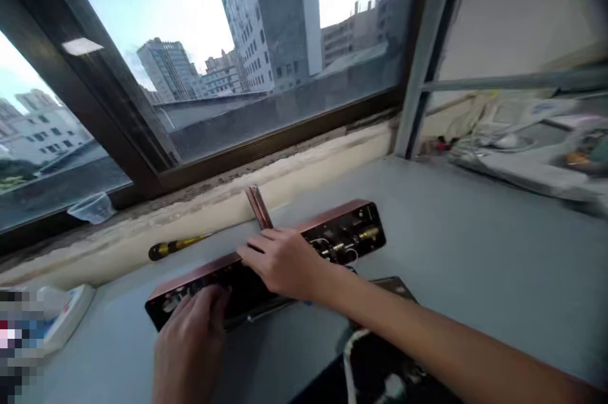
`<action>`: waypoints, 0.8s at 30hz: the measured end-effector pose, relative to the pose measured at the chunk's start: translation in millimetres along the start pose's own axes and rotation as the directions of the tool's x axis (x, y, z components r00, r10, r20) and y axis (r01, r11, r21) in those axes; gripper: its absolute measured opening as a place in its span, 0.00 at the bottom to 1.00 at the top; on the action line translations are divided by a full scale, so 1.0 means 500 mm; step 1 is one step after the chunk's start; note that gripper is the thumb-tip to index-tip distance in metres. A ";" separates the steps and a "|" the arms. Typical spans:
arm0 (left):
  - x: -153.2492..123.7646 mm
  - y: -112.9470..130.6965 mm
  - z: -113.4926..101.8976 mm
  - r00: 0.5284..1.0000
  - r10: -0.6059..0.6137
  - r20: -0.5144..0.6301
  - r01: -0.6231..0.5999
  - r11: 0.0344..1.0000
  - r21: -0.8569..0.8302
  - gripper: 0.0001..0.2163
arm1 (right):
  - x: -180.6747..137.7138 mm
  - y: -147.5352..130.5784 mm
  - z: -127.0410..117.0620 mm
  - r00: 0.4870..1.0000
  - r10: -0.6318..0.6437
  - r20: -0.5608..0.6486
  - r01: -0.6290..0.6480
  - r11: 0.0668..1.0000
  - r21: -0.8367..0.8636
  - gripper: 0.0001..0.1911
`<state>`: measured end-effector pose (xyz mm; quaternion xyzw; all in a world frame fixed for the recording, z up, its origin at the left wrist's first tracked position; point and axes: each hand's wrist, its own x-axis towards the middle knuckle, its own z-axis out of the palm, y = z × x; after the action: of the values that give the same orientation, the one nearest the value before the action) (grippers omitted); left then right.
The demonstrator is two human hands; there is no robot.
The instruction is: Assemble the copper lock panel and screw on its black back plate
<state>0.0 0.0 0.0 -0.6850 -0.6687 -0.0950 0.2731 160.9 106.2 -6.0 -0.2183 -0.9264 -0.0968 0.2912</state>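
A long copper-coloured housing (342, 214) lies slantwise on the table, its black open side facing me. Small brass and metal parts (368, 234) and thin wires show inside its right end. From its far side a copper-coloured bar (259, 206) sticks up, perhaps a handle. My right hand (282, 261) reaches across the middle, fingers curled over the far edge. My left hand (194, 321) is at the housing's left part, fingers bent and drawn together inside the open side; whatever they pinch is hidden.
Behind the housing lies a yellow-and-black screwdriver (178, 246). A clear plastic cup (94, 208) rests on the window ledge. At left is a white tray (71, 318), partly blurred out. Near me lie a dark panel (327, 385) and a white cable (349, 359). Blurred clutter (527, 144) fills the right.
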 end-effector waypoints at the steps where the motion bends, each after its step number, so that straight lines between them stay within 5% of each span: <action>1: 0.000 0.001 -0.002 1.000 -0.010 0.012 0.010 1.000 0.005 0.08 | 0.000 0.000 -0.002 1.000 0.001 0.000 -0.001 1.000 0.001 0.12; 19: 0.008 0.020 -0.011 0.911 -0.300 0.282 0.334 0.939 -0.078 0.10 | 0.002 0.000 -0.012 1.000 0.007 0.007 -0.007 1.000 0.018 0.08; 24: 0.002 0.024 -0.005 0.907 -0.330 0.261 0.363 0.927 -0.090 0.09 | 0.003 -0.001 -0.013 1.000 0.014 0.014 -0.014 1.000 0.022 0.08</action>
<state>12.3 0.0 -0.6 -0.5784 -0.8000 -0.1035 0.1212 163.2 104.3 0.2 -0.2222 -0.9279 -0.0830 0.2877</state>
